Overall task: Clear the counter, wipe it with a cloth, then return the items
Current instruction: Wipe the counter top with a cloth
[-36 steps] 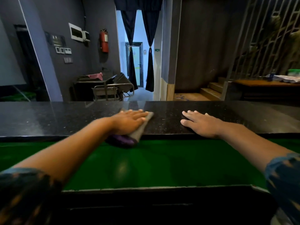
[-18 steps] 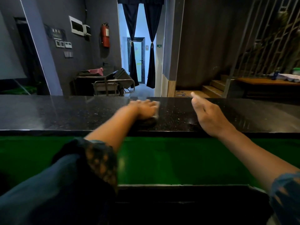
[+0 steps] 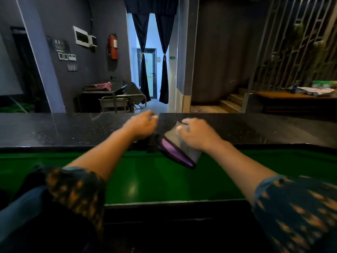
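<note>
A grey cloth (image 3: 182, 148) with a purple edge lies on the black granite counter (image 3: 73, 128), and its lower corner hangs over the near edge. My right hand (image 3: 198, 134) is on top of the cloth with bent fingers gripping it. My left hand (image 3: 142, 125) hovers just left of it, blurred, with its fingers loosely curled near the counter's far edge. The heel of that hand is over the cloth's dark left end. No fold of cloth shows in its fingers.
A green shelf (image 3: 155, 179) runs below the counter on my side. Beyond the counter are a metal trolley (image 3: 120, 101), a curtained doorway (image 3: 153, 70) and wooden steps (image 3: 229, 105). A wooden table (image 3: 291, 95) with items stands at the far right.
My right hand came down from above the counter onto the cloth and took hold of it. My left hand lifted off the cloth, which has shifted right and toward the near edge.
</note>
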